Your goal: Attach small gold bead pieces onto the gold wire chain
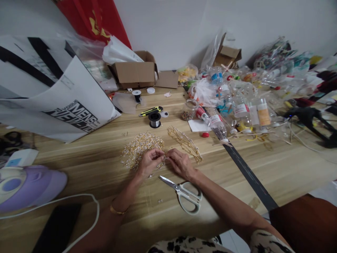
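My left hand (150, 162) and my right hand (181, 163) meet fingertip to fingertip above the wooden table. Both are closed in a pinch around something tiny, perhaps a bit of bead or wire, too small to name. Beneath and left of my left hand spreads a pile of gold and clear beaded pieces (137, 146). Several gold beaded chains (185, 144) lie just beyond my right hand. Near my wrists rest scissors (181, 192) with pale handles, their blades slightly apart and pointing left. A small clear piece (160, 201) lies on the wood left of them.
A wire spool (154, 120) and yellow-black cutter (150, 111) lie beyond the pile. Left stand a large paper bag (65, 102), a purple device (34, 188) and a dark phone-like slab (59, 228). Bottles (217, 124) and a jar (189, 109) crowd the right; a cardboard box (135, 73) is behind.
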Motion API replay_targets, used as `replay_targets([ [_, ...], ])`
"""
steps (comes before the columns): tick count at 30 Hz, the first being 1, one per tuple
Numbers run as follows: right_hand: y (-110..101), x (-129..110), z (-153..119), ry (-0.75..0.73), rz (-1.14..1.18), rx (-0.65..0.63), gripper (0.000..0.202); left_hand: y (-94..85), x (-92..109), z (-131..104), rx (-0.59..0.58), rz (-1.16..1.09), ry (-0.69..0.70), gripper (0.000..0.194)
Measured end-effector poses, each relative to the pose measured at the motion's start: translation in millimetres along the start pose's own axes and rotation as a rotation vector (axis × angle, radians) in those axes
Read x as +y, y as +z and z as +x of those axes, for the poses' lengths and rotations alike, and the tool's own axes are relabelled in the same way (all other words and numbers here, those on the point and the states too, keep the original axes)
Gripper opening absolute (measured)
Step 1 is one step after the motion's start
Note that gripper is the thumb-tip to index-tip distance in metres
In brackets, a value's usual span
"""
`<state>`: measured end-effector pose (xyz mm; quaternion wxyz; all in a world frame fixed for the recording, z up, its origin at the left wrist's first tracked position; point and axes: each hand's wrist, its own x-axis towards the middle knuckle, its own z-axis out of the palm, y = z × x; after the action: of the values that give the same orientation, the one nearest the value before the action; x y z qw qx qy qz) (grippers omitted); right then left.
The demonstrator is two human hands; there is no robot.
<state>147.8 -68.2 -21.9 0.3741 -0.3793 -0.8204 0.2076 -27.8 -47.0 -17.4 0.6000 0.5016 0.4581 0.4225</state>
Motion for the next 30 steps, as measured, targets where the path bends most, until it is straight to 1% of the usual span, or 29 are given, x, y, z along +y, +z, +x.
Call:
replay_targets([
  [5,2.3,2.0,-0.7,-0.016,0.012,-0.002,0.015,1.1,1.8,-0.6,-0.007,0.008,-0.009,0.021],
  [9,5.0,2.7,-0.6,-0.015,0.059,0.053,0.014,2.1,5.9,-1.4,-0.015,-0.009,-0.042,0.021],
  [12,5.7,1.9,0.2,-0.008,0.109,0.09,0.013,1.6,6.6,-1.6,-0.021,-0.041,-0.078,0.02],
  [19,4.3,-0.3,1.5,0.007,0.166,0.113,0.012,0.2,2.5,-0.7,-0.026,-0.148,-0.076,0.017],
  [25,3.8,-0.8,2.6,0.003,0.209,0.129,0.01,-0.5,-0.9,-1.0,-0.024,-0.246,-0.119,0.018],
  [30,4.6,0.7,1.8,0.004,0.206,0.13,0.01,-0.2,1.6,-1.6,-0.048,-0.186,-0.116,0.018],
])
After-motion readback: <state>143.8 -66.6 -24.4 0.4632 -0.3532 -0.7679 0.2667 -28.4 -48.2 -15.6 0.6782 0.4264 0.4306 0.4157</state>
